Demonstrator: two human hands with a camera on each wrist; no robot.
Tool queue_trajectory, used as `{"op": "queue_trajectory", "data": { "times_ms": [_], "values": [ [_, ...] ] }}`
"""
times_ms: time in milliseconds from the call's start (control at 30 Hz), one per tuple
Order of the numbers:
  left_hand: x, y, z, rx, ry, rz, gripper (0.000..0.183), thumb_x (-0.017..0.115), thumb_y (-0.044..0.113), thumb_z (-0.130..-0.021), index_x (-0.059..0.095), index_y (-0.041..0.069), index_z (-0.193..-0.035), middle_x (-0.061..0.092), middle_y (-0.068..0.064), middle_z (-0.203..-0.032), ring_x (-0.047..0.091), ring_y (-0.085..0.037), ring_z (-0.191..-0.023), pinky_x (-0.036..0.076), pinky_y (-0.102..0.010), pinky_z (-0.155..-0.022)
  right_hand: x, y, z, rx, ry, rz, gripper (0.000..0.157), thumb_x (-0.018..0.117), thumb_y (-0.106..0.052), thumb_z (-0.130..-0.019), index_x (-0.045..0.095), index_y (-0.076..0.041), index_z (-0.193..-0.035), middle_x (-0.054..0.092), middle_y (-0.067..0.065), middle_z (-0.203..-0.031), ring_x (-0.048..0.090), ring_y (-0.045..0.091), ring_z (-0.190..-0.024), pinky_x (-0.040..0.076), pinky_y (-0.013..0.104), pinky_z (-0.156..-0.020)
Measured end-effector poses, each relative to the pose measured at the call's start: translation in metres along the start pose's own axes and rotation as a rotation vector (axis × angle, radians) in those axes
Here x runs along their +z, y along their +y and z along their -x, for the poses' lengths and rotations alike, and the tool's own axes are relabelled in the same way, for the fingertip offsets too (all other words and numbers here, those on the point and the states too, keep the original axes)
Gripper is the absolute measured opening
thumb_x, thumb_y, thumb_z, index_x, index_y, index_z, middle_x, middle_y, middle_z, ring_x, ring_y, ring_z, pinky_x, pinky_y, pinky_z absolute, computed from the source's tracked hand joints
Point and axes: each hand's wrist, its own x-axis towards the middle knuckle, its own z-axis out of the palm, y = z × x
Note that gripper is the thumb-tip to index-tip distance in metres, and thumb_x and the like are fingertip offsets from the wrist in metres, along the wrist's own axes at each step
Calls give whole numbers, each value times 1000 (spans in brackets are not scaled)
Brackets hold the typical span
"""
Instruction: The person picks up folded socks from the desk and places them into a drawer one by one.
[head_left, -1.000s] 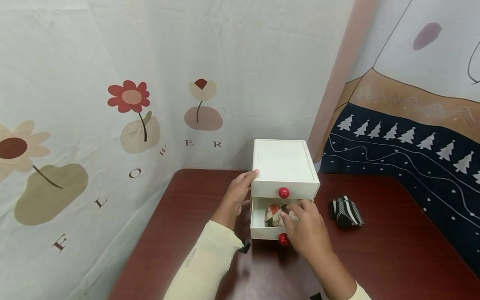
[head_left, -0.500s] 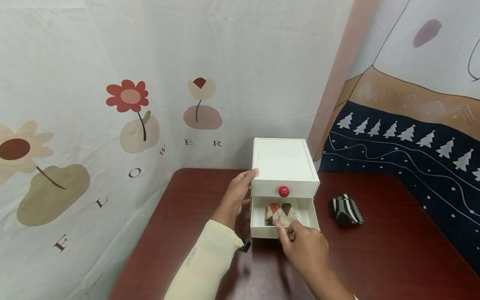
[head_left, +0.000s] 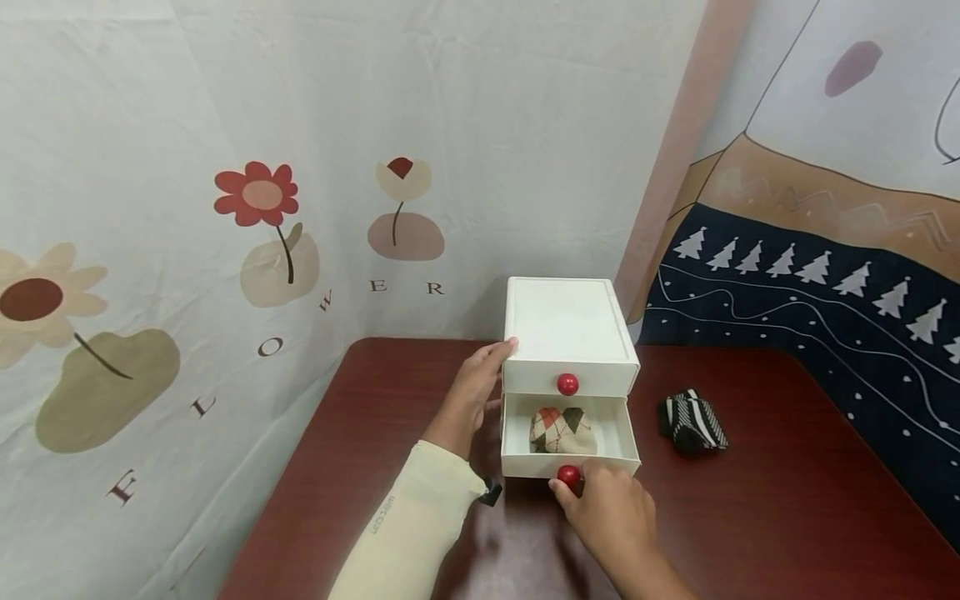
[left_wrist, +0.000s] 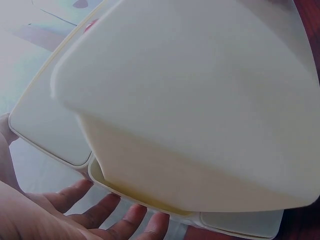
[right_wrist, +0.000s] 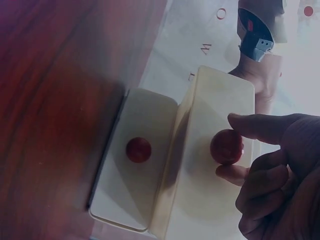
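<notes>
A white three-drawer box stands on the table, its middle drawer pulled out. Inside that drawer lies a rolled beige argyle sock. My right hand is at the drawer's front, thumb and forefinger on either side of its red knob. My left hand rests against the box's left side, thumb near the top front corner. In the left wrist view its fingers lie spread along the side edge. To the right of the box is a bundled black-and-white striped sock.
The top drawer's red knob sits above the pulled-out drawer. Below it, the bottom drawer is pushed in. The dark red table meets a printed cloth wall behind the box.
My right hand has drawn back from over the sock inside the drawer and dropped to the knob at its front. The left hand, box and socks stay put.
</notes>
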Motion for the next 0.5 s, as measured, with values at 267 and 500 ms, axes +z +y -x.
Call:
{"op": "queue_trajectory", "data": {
  "times_ms": [267, 500],
  "values": [
    [-1, 1, 0, -1, -3, 2, 72, 69, 67, -97, 62, 20, -152, 66, -10, -151, 57, -37, -146, 53, -56, -104, 5, 1, -3, -24, 29, -26, 48, 91, -34, -87, 52, -20, -63, 57, 2, -60, 55, 24, -58, 42, 44, -51],
    [0, -1, 1, 12, -7, 0, 74, 69, 67, -97, 61, 19, -153, 63, -11, -155, 55, -38, -148, 51, -61, -108, 11, 1, -12, -51, 73, -41, 46, 90, -32, -88, 52, -19, -65, 61, 5, -61, 59, 26, -57, 43, 45, -49]
  ]
}}
